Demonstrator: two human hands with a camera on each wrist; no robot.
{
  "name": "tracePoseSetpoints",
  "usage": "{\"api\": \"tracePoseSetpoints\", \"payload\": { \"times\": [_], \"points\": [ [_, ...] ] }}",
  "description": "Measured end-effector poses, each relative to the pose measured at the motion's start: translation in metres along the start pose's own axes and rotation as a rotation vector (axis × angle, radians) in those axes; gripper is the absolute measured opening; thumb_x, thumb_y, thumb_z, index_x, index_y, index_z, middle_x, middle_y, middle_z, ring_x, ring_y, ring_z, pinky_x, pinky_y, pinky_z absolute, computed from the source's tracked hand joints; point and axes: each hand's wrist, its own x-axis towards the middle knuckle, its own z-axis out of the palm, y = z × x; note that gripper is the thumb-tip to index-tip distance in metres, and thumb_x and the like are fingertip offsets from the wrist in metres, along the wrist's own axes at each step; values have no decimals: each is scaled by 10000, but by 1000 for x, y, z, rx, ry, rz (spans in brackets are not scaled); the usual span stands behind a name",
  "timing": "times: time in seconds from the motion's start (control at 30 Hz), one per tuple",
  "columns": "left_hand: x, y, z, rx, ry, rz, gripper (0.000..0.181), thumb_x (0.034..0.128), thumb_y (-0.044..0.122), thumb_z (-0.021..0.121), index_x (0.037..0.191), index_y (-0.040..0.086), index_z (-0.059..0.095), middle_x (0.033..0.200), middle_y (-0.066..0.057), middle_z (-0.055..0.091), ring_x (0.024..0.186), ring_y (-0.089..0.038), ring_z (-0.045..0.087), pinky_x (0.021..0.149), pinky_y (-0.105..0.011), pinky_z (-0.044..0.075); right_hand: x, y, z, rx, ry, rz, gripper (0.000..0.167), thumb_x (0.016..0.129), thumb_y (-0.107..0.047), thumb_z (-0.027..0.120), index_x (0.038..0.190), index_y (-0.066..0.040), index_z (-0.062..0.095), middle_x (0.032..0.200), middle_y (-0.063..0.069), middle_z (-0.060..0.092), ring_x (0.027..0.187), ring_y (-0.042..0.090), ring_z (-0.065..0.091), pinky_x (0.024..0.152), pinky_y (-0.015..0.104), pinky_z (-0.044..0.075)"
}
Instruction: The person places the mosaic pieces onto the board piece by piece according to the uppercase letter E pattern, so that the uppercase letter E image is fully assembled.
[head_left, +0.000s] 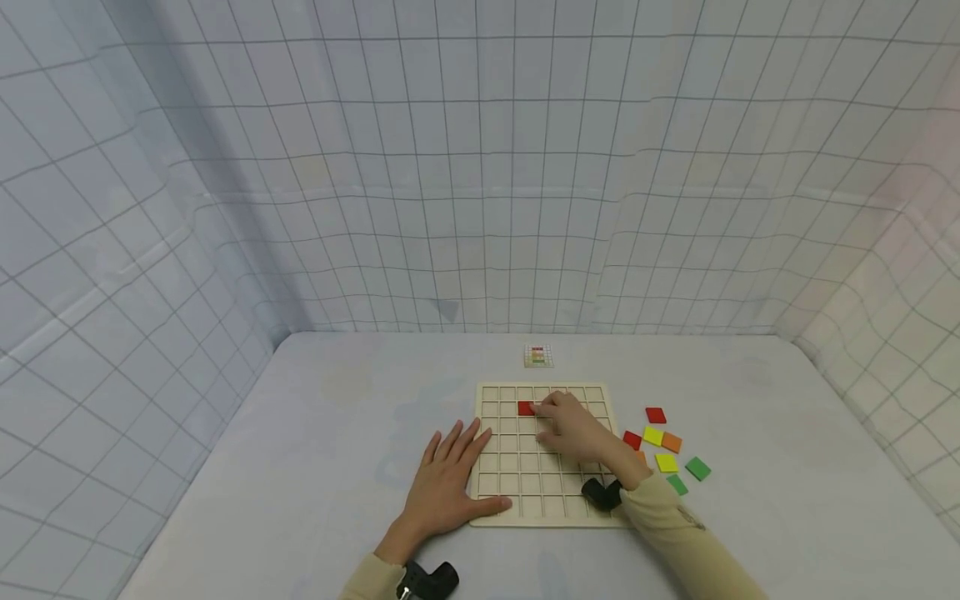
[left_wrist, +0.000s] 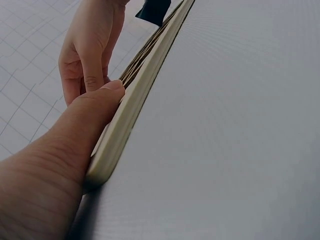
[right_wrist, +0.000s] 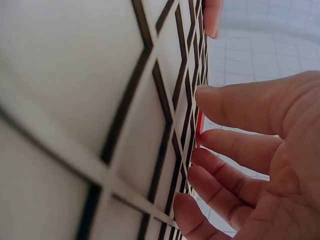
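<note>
A pale wooden grid board [head_left: 530,507] lies flat on the table. A red square tile [head_left: 524,408] sits in a cell of its upper part. My right hand [head_left: 573,429] is over the board, its index fingertip at the tile's right edge. In the right wrist view the thumb [right_wrist: 240,104] and index finger [right_wrist: 242,147] stand apart, with a red strip [right_wrist: 199,122] showing between them. Fingers spread, my left hand [head_left: 441,492] rests along the board's left side. Its thumb [left_wrist: 102,102] lies over the front edge near the corner.
Right of the board lie several loose tiles: red [head_left: 656,415], yellow [head_left: 666,463], orange [head_left: 672,442] and green [head_left: 698,468]. The right forearm partly covers that group. A small card with a coloured grid [head_left: 537,356] lies behind the board. Grid-patterned curtains [head_left: 480,208] enclose the table.
</note>
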Motion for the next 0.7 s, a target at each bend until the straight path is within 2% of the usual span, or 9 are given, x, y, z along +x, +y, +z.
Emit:
{"api": "tracePoseSetpoints", "payload": {
  "times": [0.13,0.27,0.33,0.47,0.6,0.7],
  "points": [
    [0,-1,1,-4,12,7,991,751,798,490,1491,157,338,1544,-31,251,1414,-264,167,1107,-506,83,-7,0,-2,47,-18,-42,405,889,-107,660,1256,48,584,1150,145,527,1044,276,489,878,427,433],
    [0,-2,3,-5,9,7,991,753,803,477,1496,164,328,1547,-26,244,1417,-255,156,1109,-501,76,-17,0,-10,123,-21,-40,376,913,-127,635,1253,28,588,1215,162,512,1099,307,507,919,468,431],
    [0,-2,3,-3,7,3,994,751,808,471,1498,169,322,1548,-22,239,1419,-249,149,1110,-497,71,-24,1,-15,147,-12,-32,374,916,-138,639,1251,20,590,1241,164,505,1108,312,515,911,472,443],
    [0,-1,2,-3,4,-5,998,746,811,472,1501,176,317,1552,-16,229,1421,-239,140,1113,-490,64,-38,7,-22,130,24,-21,350,909,-136,652,1222,12,610,1250,164,518,1076,308,549,867,448,477],
    [-1,-1,1,0,5,-1,994,749,805,479,1499,173,319,1552,-18,230,1420,-241,143,1112,-491,67,-53,17,-28,95,83,59,296,885,-125,680,1162,-23,652,1154,95,571,943,229,581,757,352,505],
    [-1,0,2,3,5,4,990,753,804,474,1498,170,321,1551,-20,231,1420,-243,143,1111,-494,68,-64,25,-35,83,112,150,272,860,-132,709,1116,-48,671,1058,39,582,811,161,544,641,290,473]
  ]
}}
